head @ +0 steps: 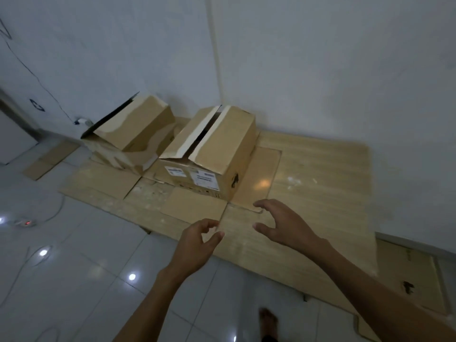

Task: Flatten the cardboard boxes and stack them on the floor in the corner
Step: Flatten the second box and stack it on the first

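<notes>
Your left hand (197, 239) and right hand (283, 225) hold nothing, each grip half wide. The brown rectangular cardboard box (217, 149) stands just beyond them on flat cardboard sheets (320, 169). Open both top flaps evenly first. Its labelled end faces near; its long axis runs toward the far wall (320, 70).

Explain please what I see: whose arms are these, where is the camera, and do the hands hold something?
No machine here. One camera, worn on a person's head, looks forward and down, so both arms are that person's. The left hand and the right hand reach forward, fingers loosely curled, holding nothing. In the room corner stand two cardboard boxes: a labelled box with parted top flaps and a torn box beside it. Both rest on flattened cardboard over the tiled floor.
</notes>
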{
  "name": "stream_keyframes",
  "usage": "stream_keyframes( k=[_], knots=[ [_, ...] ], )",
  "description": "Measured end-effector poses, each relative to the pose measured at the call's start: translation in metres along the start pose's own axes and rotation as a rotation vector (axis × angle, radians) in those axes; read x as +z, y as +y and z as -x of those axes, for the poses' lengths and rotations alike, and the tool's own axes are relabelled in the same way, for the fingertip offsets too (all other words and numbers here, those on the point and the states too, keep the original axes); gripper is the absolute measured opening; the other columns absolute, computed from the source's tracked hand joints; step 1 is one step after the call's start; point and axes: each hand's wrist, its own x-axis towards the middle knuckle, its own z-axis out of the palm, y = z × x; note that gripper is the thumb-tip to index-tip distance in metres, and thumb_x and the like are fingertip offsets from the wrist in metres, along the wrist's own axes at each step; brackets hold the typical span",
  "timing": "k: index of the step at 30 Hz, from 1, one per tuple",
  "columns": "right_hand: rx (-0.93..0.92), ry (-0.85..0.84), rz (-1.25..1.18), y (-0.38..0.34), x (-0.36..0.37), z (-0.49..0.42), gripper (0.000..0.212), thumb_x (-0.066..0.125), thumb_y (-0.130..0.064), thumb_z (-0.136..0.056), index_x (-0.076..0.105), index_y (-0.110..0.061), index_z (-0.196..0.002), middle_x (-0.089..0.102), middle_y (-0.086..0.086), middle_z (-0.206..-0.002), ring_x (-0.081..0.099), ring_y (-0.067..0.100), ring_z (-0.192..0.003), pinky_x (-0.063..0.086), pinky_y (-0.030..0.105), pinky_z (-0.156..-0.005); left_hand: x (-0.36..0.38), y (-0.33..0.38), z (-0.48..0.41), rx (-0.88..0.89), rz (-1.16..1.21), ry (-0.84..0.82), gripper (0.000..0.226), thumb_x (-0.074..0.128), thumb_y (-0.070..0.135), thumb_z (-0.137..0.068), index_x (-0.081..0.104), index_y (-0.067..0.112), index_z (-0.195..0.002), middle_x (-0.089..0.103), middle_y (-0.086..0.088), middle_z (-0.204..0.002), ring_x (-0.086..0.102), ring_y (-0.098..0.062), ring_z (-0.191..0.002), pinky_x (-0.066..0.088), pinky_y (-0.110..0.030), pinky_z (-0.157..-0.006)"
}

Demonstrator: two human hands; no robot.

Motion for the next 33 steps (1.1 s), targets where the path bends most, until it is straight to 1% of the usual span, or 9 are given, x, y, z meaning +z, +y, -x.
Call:
stream_keyframes(
  k=[4,9,13,16,21,26,28,30,33],
  knots=[
    [-0.037,0.020,0.029,-0.019,0.015,-0.066,0.053,0.061,-0.039,-0.085,0.047,-0.019,-0.132,0.050,0.002,-0.133,0.046,0.020,-0.121,0.041,0.033,-0.095,-0.033,-0.021,-0.052,-0.008,-0.024,0.067,0.024,0.067,0.028,-0.087,0.067,0.019,-0.109,0.065,0.007,-0.106,0.058,-0.009,-0.103,0.041,-0.014,-0.072],
    [-0.093,0.103,0.106,-0.043,0.035,-0.128,0.056,0.063,-0.040,-0.074,0.057,-0.011,-0.121,0.058,0.011,-0.119,0.057,0.029,-0.106,0.051,0.041,-0.083,-0.064,-0.038,-0.108,0.081,-0.028,0.134,0.015,0.067,0.025,-0.086,0.070,0.019,-0.098,0.067,0.011,-0.094,0.060,-0.004,-0.090,0.040,-0.007,-0.070],
    [-0.058,0.198,0.185,-0.064,0.051,-0.166,0.057,0.065,-0.038,-0.070,0.059,-0.008,-0.118,0.058,0.018,-0.122,0.058,0.034,-0.109,0.052,0.046,-0.084,-0.091,-0.057,-0.155,0.308,-0.094,0.149,0.004,0.067,0.024,-0.083,0.068,0.022,-0.086,0.063,0.012,-0.082,0.053,-0.002,-0.080,0.044,-0.019,-0.073],
    [0.034,0.259,0.238,-0.081,0.066,-0.184,0.058,0.064,-0.041,-0.071,0.057,-0.012,-0.121,0.055,0.017,-0.127,0.055,0.034,-0.112,0.050,0.045,-0.087,-0.113,-0.065,-0.192,0.419,-0.135,0.131,0.022,0.061,0.035,-0.080,0.068,0.016,-0.089,0.059,0.002,-0.086,0.054,-0.011,-0.081,0.047,-0.029,-0.073],
    [0.156,0.309,0.313,-0.107,0.085,-0.211,0.058,0.070,-0.034,-0.073,0.053,-0.013,-0.125,0.052,0.015,-0.131,0.051,0.032,-0.119,0.046,0.044,-0.091,-0.133,-0.070,-0.245,0.554,-0.243,0.045,0.033,0.066,0.033,-0.073,0.066,0.016,-0.101,0.056,-0.002,-0.097,0.055,-0.020,-0.090,0.050,-0.039,-0.075],
    [0.232,0.367,0.452,-0.117,0.092,-0.238,0.048,0.069,-0.022,-0.071,0.058,-0.011,-0.116,0.061,0.014,-0.117,0.060,0.032,-0.104,0.053,0.042,-0.078,-0.130,-0.074,-0.277,0.697,-0.300,-0.082,0.037,0.071,0.033,-0.074,0.064,0.014,-0.104,0.057,-0.006,-0.104,0.055,-0.025,-0.095,0.050,-0.039,-0.077],
    [0.207,0.379,0.534,-0.118,0.089,-0.244,0.042,0.065,-0.017,-0.071,0.059,-0.011,-0.112,0.062,0.014,-0.114,0.062,0.031,-0.099,0.054,0.043,-0.074,-0.129,-0.075,-0.286,0.730,-0.318,-0.111,0.037,0.070,0.032,-0.074,0.064,0.013,-0.105,0.058,-0.007,-0.107,0.054,-0.025,-0.099,0.049,-0.039,-0.080],
    [0.143,0.465,0.619,-0.119,0.082,-0.244,0.032,0.059,-0.015,-0.078,0.059,-0.012,-0.110,0.063,0.014,-0.113,0.062,0.031,-0.098,0.054,0.042,-0.074,-0.128,-0.076,-0.293,0.751,-0.321,-0.139,0.040,0.065,0.037,-0.074,0.064,0.013,-0.106,0.058,-0.008,-0.111,0.052,-0.024,-0.104,0.047,-0.037,-0.083],
    [0.120,0.722,0.663,-0.111,0.064,-0.233,0.026,0.048,-0.014,-0.085,0.056,-0.011,-0.110,0.062,0.016,-0.118,0.058,0.031,-0.107,0.048,0.042,-0.084,-0.125,-0.071,-0.301,0.824,-0.317,-0.186,0.043,0.059,0.040,-0.074,0.063,0.013,-0.107,0.057,-0.011,-0.120,0.048,-0.024,-0.113,0.043,-0.039,-0.090]
  ],
)
